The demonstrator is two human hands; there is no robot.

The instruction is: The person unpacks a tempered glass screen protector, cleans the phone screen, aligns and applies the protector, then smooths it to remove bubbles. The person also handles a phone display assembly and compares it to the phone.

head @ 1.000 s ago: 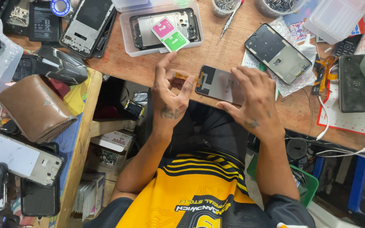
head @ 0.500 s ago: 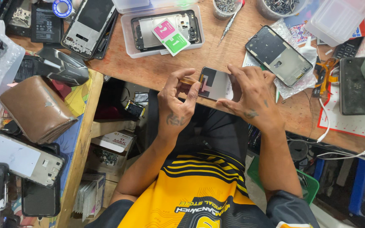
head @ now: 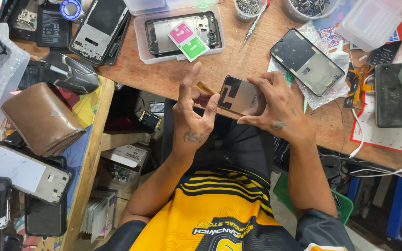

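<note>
A thin phone screen panel (head: 239,95) with a glossy face and an orange flex strip at its left end is held above the wooden bench edge. My left hand (head: 196,109) pinches its left end, index finger raised. My right hand (head: 275,109) grips its right side with thumb and fingers. A phone frame (head: 307,61) lies face up on a plastic bag just beyond my right hand. A clear tray (head: 178,31) holds another phone body with pink and green tabbed stickers.
A screwdriver (head: 253,24) and screw cups lie at the back. A dark phone (head: 391,95) and white cable sit at right. At left are a brown wallet (head: 40,118), a computer mouse (head: 68,72) and several opened phones.
Both hands lifted the screen panel off the bench and tilted it up toward me. My left index finger has straightened upward.
</note>
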